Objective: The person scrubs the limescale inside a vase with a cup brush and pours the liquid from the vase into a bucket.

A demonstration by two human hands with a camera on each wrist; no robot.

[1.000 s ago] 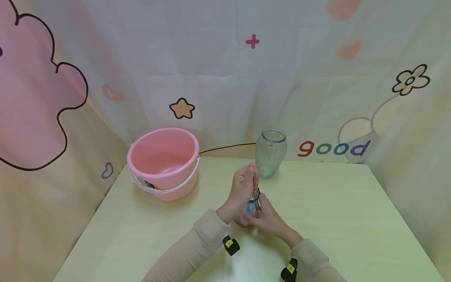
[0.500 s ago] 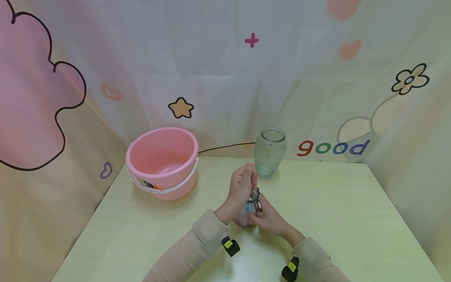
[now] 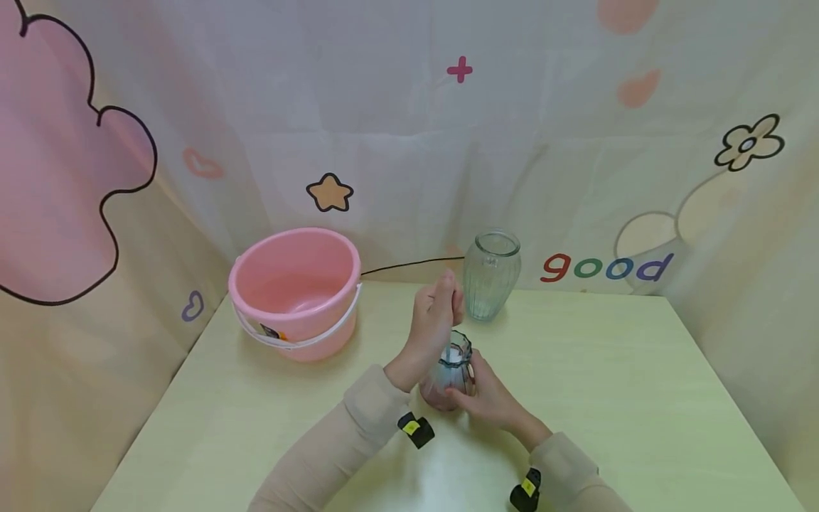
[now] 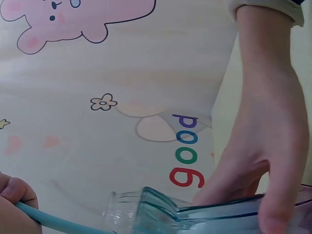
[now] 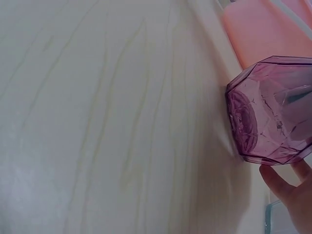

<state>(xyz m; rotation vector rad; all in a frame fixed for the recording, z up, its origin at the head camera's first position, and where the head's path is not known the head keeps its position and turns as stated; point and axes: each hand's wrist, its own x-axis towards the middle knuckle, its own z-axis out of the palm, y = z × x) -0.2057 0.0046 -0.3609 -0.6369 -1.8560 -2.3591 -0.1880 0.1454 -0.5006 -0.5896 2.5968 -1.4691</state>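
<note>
Pink shading to blue, the vase (image 3: 438,390) was in front of a clear jar (image 3: 489,284) on the bench (image 3: 608,370); fingers of the right hand (image 3: 494,400) gripped its side, those of the left hand (image 3: 430,326) curled round a blue rod (image 4: 53,221).

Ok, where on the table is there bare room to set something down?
Free: the table right of the right hand, out to its edge; also the left front, between pink bucket and left sleeve. Crowded: the middle, with left hand near the tinted vase and clear vase close behind.
</note>
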